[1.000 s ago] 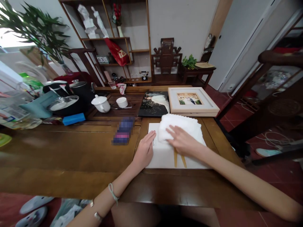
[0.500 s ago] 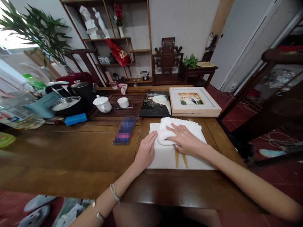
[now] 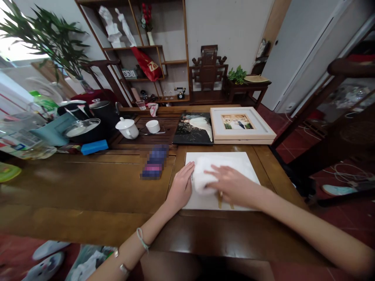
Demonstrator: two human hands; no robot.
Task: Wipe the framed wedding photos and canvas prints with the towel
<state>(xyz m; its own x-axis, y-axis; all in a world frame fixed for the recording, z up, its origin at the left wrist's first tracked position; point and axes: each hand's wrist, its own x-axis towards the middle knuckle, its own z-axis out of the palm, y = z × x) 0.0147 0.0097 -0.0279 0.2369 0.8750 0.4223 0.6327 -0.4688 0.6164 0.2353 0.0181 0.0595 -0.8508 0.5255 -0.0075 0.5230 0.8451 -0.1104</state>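
A white board [image 3: 237, 157] lies flat on the wooden table, with two gold-brown strips [image 3: 220, 201] near its front edge. My left hand [image 3: 181, 187] rests along the board's left edge, fingers stretched out and pressed to it. Over the board, my right hand [image 3: 231, 181] presses on a folded white cloth [image 3: 202, 181], its fingers somewhat spread; hand and cloth are blurred by motion. The cloth covers part of the board, and my right hand hides part of the strips.
Behind the board lie a dark picture panel [image 3: 193, 128] and a pale wooden frame [image 3: 243, 134] with a photo. A pixelated dark blue item [image 3: 154, 160] lies left of my left hand. Farther left are a blue block [image 3: 94, 147], a white teapot [image 3: 127, 128] and a white cup [image 3: 152, 126].
My right hand has drawn the white cloth toward me, baring the board's far part. My left hand stays in place at the board's left edge.
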